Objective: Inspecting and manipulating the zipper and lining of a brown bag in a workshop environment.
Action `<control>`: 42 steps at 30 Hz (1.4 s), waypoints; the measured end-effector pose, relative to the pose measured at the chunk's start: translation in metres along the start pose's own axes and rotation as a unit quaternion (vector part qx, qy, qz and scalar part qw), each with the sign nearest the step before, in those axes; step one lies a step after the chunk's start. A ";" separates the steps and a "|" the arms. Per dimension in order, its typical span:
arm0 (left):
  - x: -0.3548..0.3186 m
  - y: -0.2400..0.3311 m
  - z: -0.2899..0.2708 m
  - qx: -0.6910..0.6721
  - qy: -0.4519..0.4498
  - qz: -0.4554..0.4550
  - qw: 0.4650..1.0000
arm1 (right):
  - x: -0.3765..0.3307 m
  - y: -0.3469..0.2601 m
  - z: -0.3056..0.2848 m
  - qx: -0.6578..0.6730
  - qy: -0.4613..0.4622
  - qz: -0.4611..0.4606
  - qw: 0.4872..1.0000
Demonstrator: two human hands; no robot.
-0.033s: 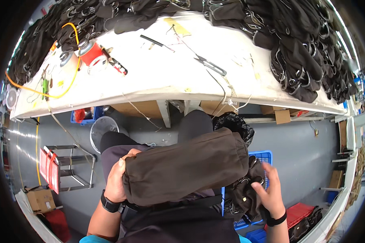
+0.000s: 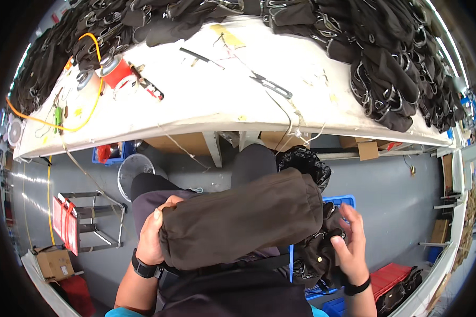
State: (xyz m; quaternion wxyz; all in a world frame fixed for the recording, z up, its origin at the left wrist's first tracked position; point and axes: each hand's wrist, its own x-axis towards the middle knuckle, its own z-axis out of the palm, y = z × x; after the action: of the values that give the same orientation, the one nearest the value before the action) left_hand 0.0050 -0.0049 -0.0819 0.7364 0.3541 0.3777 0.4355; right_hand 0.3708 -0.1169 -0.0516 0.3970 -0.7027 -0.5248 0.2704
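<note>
Pieces of crumpled black fabric (image 2: 309,259) are lying in a blue plastic crate (image 2: 349,201) at the person's right. A dark brown, tube-shaped fabric pouch (image 2: 240,222), lightly wrinkled and puckered at its right end, is stretching crosswise over the lap (image 2: 152,203). The left hand (image 2: 151,238) is clasping its left end; the right hand's (image 2: 353,248) grip is standing open near the other end, touch with the black fabric being unclear.
</note>
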 end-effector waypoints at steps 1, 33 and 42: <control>0.005 -0.001 -0.001 0.005 -0.007 0.002 1.000 | 0.008 -0.012 0.018 0.080 0.065 -0.076 0.992; -0.028 0.045 0.031 0.599 0.248 0.425 0.631 | 0.043 -0.009 0.091 0.574 -0.234 0.285 0.731; 0.014 0.050 -0.040 0.741 0.110 0.111 0.653 | 0.032 -0.012 0.055 0.540 -0.165 0.335 0.754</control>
State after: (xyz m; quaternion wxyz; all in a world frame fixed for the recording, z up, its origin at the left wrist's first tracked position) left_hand -0.0442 0.0339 -0.0611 0.1284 0.7713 0.6108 0.1247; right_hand 0.3305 -0.0694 -0.0703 0.5019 -0.4465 -0.0802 0.7364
